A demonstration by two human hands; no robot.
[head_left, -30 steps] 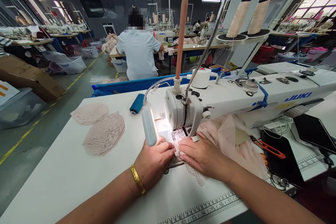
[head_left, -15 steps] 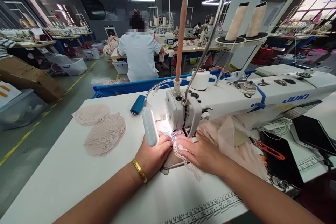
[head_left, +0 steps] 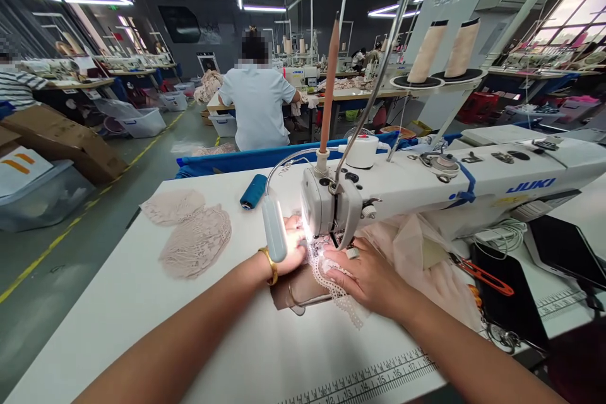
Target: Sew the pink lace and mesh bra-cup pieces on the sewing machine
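Observation:
My left hand [head_left: 294,243] lies beside the needle area of a white sewing machine [head_left: 326,202], its fingers stretched out and partly hidden behind the small lamp [head_left: 274,230]. A gold bangle [head_left: 271,266] circles that wrist. My right hand [head_left: 372,274] rests flat, fingers spread, on a strip of scalloped lace trim [head_left: 334,287] under the machine head. Beneath the lace lies brownish-beige fabric [head_left: 303,287]. Sheer pale pink fabric [head_left: 426,259] bunches up to the right of my right hand. The needle tip itself cannot be made out.
Lace cup-shaped pieces [head_left: 196,240] lie at the left of the white table [head_left: 118,303]. A teal thread spool [head_left: 253,191] is behind the lamp. Orange-handled snips [head_left: 487,278], a dark phone-like slab [head_left: 511,300] and a white cable [head_left: 502,233] sit right. A person [head_left: 258,101] works ahead.
My left hand has slid forward, away from me, past the lamp, uncovering more brownish fabric. My right hand stays nearly in place on the lace. The view has shifted slightly.

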